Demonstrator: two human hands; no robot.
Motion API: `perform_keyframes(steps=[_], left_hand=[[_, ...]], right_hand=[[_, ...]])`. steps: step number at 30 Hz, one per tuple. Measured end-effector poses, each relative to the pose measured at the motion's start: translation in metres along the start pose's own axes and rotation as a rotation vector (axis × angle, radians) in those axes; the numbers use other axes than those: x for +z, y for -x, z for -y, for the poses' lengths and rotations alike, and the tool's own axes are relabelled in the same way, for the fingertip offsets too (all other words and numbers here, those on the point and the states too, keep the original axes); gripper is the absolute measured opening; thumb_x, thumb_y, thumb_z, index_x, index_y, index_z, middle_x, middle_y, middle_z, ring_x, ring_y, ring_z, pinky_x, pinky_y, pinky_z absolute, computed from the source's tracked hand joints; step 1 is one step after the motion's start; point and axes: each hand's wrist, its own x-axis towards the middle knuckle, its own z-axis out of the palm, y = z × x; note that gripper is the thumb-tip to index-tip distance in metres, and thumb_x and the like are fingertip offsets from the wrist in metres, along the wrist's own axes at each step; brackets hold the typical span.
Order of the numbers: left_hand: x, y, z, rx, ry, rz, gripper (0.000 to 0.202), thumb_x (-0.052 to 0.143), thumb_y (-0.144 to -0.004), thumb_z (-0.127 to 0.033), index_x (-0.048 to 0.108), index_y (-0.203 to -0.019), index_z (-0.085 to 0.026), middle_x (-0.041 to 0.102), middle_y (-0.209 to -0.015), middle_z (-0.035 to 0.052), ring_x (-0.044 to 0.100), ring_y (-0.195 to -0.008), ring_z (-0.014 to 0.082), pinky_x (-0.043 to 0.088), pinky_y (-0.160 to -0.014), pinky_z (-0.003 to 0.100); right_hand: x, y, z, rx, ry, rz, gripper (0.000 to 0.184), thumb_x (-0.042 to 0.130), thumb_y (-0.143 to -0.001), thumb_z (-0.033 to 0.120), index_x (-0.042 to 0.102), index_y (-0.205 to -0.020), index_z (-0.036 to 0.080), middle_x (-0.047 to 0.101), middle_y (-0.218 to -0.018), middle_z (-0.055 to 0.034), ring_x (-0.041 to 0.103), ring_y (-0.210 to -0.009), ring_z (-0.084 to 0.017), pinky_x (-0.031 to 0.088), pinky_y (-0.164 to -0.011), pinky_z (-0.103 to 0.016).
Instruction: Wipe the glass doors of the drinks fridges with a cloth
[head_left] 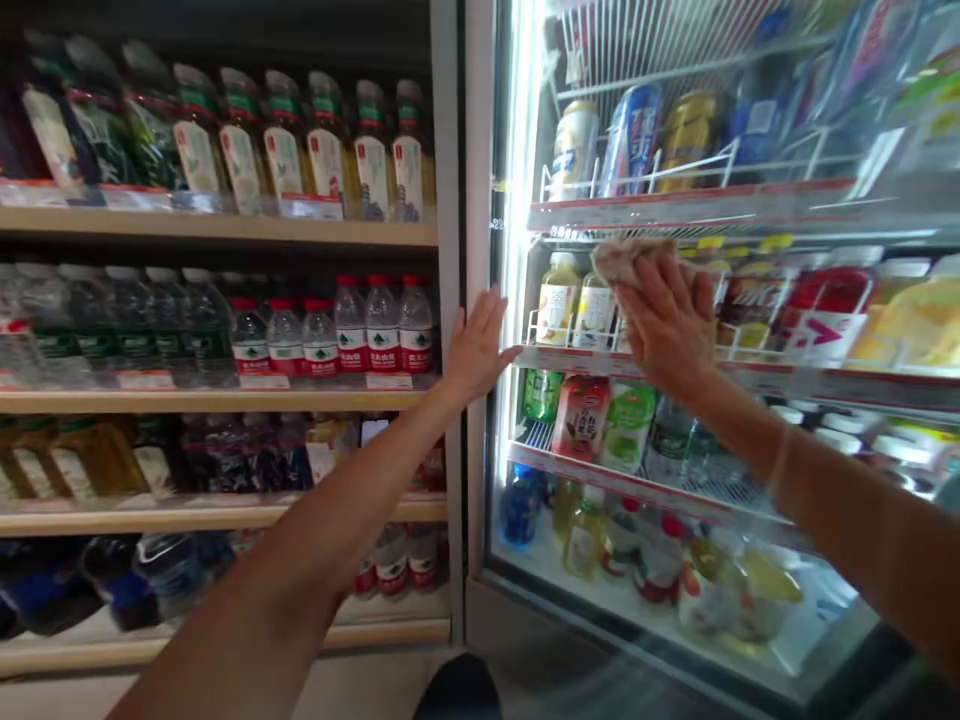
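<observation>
My right hand [667, 320] presses a pale, crumpled cloth [626, 260] flat against the glass door [675, 225] of a lit drinks fridge. Part of the cloth is hidden under the palm and fingers. To its left, my left hand [480, 345] is open, fingers spread, and rests at the fridge's left frame [480, 200]. Behind the glass, bottles and cans stand on wire shelves; a red-drink bottle [825, 305] is to the right of the cloth.
On the left, an open shelf unit [225, 400] holds rows of bottled drinks, with red-capped water bottles [382, 325] closest to my left hand. A grey post [450, 150] divides shelves from fridge. Below is a pale floor [360, 680] with a dark rounded shape [457, 690].
</observation>
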Motion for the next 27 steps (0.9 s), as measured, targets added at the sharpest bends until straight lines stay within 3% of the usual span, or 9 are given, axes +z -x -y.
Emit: perform_keyframes(steps=[5, 7, 10, 12, 16, 18, 21, 23, 27], left_hand=[[0.037, 0.024, -0.064, 0.165, 0.042, 0.029, 0.066, 0.042, -0.088, -0.048, 0.025, -0.141, -0.013, 0.023, -0.149, 0.0168, 0.011, -0.141, 0.0234, 0.013, -0.112, 0.049], [0.049, 0.031, -0.086, 0.192, 0.051, 0.020, 0.068, 0.043, -0.087, -0.050, 0.027, -0.140, -0.011, 0.024, -0.149, 0.0174, 0.009, -0.141, 0.0240, 0.012, -0.113, 0.049], [0.064, 0.037, -0.110, 0.179, 0.063, 0.006, 0.069, 0.045, -0.086, -0.051, 0.027, -0.140, -0.012, 0.022, -0.150, 0.0163, 0.006, -0.141, 0.0245, 0.011, -0.113, 0.049], [0.071, 0.040, -0.120, 0.164, 0.077, -0.007, 0.068, 0.046, -0.086, -0.051, 0.028, -0.140, -0.014, 0.023, -0.150, 0.0146, 0.005, -0.141, 0.0247, 0.012, -0.113, 0.049], [0.078, 0.043, -0.132, 0.131, 0.094, -0.043, 0.069, 0.046, -0.085, -0.052, 0.030, -0.140, -0.014, 0.025, -0.150, 0.0134, 0.005, -0.141, 0.0265, 0.014, -0.113, 0.050], [0.078, 0.044, -0.136, 0.131, 0.078, -0.036, 0.068, 0.045, -0.085, -0.052, 0.029, -0.140, -0.015, 0.024, -0.150, 0.0126, 0.005, -0.141, 0.0264, 0.014, -0.113, 0.050], [0.078, 0.045, -0.145, 0.166, 0.032, 0.012, 0.069, 0.044, -0.086, -0.052, 0.026, -0.141, -0.016, 0.021, -0.151, 0.0108, 0.004, -0.141, 0.0255, 0.013, -0.114, 0.049], [0.080, 0.045, -0.150, 0.176, 0.012, 0.038, 0.070, 0.044, -0.086, -0.053, 0.024, -0.143, -0.017, 0.018, -0.152, 0.0099, 0.002, -0.141, 0.0255, 0.012, -0.114, 0.050], [0.082, 0.047, -0.155, 0.167, 0.019, 0.047, 0.069, 0.045, -0.085, -0.051, 0.025, -0.142, -0.018, 0.018, -0.152, 0.0093, 0.001, -0.141, 0.0261, 0.010, -0.114, 0.050]], right_hand=[[-0.011, 0.087, -0.007, -0.332, -0.065, 0.199, 0.049, 0.038, -0.086, 0.013, 0.044, -0.132, 0.027, 0.041, -0.141, 0.0010, 0.028, -0.136, -0.018, 0.018, -0.113, -0.047], [-0.023, 0.100, -0.023, -0.234, -0.020, 0.143, 0.049, 0.038, -0.086, 0.016, 0.044, -0.133, 0.027, 0.041, -0.142, -0.0014, 0.030, -0.135, -0.021, 0.020, -0.111, -0.049], [-0.041, 0.104, -0.053, 0.136, 0.140, -0.093, 0.049, 0.040, -0.086, 0.026, 0.044, -0.134, 0.019, 0.029, -0.147, -0.0097, 0.023, -0.137, -0.030, 0.020, -0.109, -0.055], [-0.045, 0.121, -0.059, 0.196, 0.158, -0.112, 0.050, 0.041, -0.086, 0.029, 0.044, -0.134, 0.020, 0.030, -0.147, -0.0104, 0.022, -0.137, -0.031, 0.022, -0.109, -0.055], [-0.042, 0.175, -0.046, -0.117, -0.054, 0.219, 0.048, 0.039, -0.084, 0.019, 0.048, -0.128, 0.036, 0.049, -0.135, -0.0011, 0.040, -0.129, -0.022, 0.028, -0.108, -0.051], [-0.045, 0.175, -0.050, -0.103, -0.057, 0.210, 0.049, 0.038, -0.084, 0.019, 0.048, -0.128, 0.037, 0.048, -0.137, 0.0003, 0.041, -0.129, -0.022, 0.026, -0.110, -0.050], [-0.051, 0.141, -0.068, 0.127, 0.103, -0.084, 0.050, 0.043, -0.083, 0.030, 0.046, -0.133, 0.027, 0.032, -0.147, -0.0045, 0.028, -0.135, -0.029, 0.021, -0.111, -0.053], [-0.050, 0.131, -0.072, 0.212, 0.146, -0.160, 0.052, 0.042, -0.084, 0.032, 0.044, -0.135, 0.024, 0.024, -0.150, -0.0043, 0.022, -0.137, -0.030, 0.020, -0.111, -0.053], [-0.037, 0.174, -0.046, 0.079, -0.044, 0.150, 0.046, 0.037, -0.086, 0.026, 0.049, -0.129, 0.032, 0.043, -0.140, -0.0007, 0.035, -0.132, -0.026, 0.023, -0.110, -0.053]])
